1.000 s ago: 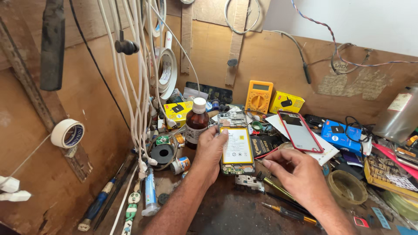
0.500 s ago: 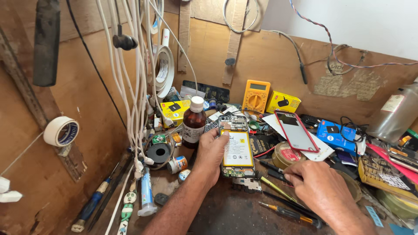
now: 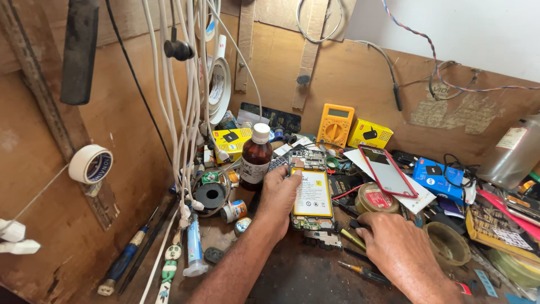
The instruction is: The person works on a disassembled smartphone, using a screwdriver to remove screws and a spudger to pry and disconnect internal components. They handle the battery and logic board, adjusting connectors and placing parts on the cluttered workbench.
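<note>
Your left hand [image 3: 279, 194] grip pins the opened phone with yellow battery [image 3: 312, 194] at its edge; right hand [image 3: 396, 247] curled, grip state unclear.

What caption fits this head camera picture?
Left hand steadies an opened phone; right hand rests among tools.

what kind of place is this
Probably a phone repair bench: the left hand steadies an opened phone with its battery showing, a yellow multimeter stands behind, and a screwdriver lies near the right hand.
</note>
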